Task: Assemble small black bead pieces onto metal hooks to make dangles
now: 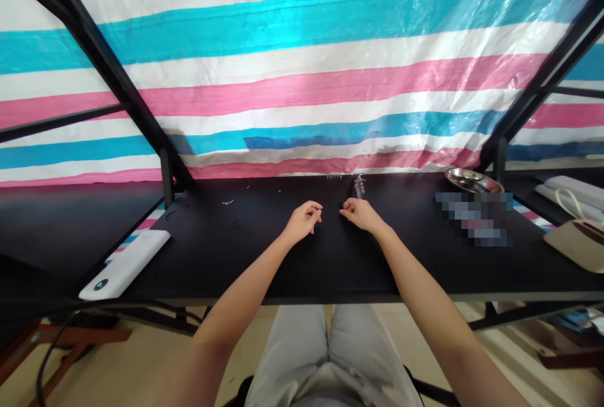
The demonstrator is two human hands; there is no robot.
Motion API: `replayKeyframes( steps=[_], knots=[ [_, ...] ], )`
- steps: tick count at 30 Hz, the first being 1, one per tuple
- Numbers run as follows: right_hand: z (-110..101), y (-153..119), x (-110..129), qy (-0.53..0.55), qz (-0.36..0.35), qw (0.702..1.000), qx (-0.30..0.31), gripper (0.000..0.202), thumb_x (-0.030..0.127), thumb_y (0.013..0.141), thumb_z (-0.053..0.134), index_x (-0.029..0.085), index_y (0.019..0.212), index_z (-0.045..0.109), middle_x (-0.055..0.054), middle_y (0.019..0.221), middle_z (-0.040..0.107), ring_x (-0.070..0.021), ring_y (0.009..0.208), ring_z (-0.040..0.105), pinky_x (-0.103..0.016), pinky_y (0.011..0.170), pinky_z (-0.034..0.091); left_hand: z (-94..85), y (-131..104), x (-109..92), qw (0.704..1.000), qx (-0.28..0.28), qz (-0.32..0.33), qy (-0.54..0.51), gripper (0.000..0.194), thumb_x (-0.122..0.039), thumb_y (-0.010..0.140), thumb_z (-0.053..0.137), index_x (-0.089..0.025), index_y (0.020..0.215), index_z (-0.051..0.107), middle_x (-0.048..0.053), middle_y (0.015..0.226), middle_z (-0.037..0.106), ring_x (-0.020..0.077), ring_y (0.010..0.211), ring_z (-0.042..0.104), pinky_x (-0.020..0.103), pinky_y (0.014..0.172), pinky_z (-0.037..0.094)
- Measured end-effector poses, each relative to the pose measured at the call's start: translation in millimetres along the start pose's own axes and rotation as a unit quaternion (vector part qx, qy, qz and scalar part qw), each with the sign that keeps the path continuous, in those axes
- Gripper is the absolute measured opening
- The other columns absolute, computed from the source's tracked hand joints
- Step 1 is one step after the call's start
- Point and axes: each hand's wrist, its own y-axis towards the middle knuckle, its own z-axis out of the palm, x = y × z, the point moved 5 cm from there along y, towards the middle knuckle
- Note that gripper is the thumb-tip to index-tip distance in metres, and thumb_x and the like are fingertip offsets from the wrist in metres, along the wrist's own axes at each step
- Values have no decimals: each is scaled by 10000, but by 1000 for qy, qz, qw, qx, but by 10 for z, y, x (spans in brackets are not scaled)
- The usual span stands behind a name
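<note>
My left hand [302, 221] hovers over or rests on the black tabletop, left of the middle. Its fingers are loosely curled and apart, and nothing shows between them. My right hand [362, 214] pinches a small black piece [340, 206] between thumb and fingertips; its kind is too small to make out. Just beyond that hand lies a grey, twisted-looking strip [359, 187] with thin pale ends. Beside the strip, a narrow black item [351, 187] is partly hidden by the dark surface. A short row of small pale pieces [334, 177] sits at the table's back edge.
White thread-like scraps [228, 202] lie left on the black table [236, 256]. A white power bank [125, 265] is at the left edge. At right are a shiny metal dish [473, 180], a pixelated patch and a beige bag [578, 245]. Black frame posts flank a striped sheet.
</note>
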Motion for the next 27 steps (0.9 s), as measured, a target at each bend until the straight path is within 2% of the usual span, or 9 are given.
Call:
replayKeyframes(
  steps=[14, 18, 22, 27],
  knots=[
    [-36, 4, -80, -5, 25, 1000, 1, 115, 295, 724, 561, 181, 709, 570, -2, 540, 590, -137, 535, 548, -252, 577, 407, 42, 3, 23, 999, 15, 1, 31, 199, -296, 809, 482, -153, 940, 529, -25, 663, 570, 31, 355, 450, 156, 372, 365],
    [-50, -2, -86, -14, 8, 1000, 1, 121, 299, 722, 557, 180, 718, 584, 0, 553, 591, -132, 528, 531, -248, 562, 388, 148, 84, 30, 997, 34, -3, 67, 212, -272, 797, 501, -154, 966, 552, -21, 671, 591, 38, 355, 458, 163, 374, 376],
    [-72, -2, -87, -23, -4, 1000, -9, 114, 287, 711, 561, 178, 720, 591, 4, 560, 580, -127, 534, 518, -245, 564, 374, 298, 275, 23, 992, 61, -6, 113, 252, -258, 767, 560, -164, 999, 581, -16, 670, 623, 46, 340, 466, 175, 383, 387],
    [-127, -22, -72, -23, -4, 1000, 4, 92, 261, 722, 542, 179, 693, 573, 9, 538, 573, -117, 511, 506, -238, 551, 368, 495, 525, 25, 987, 114, -32, 108, 222, -259, 750, 588, -117, 919, 612, 14, 652, 641, 53, 330, 472, 179, 369, 373]
  ],
)
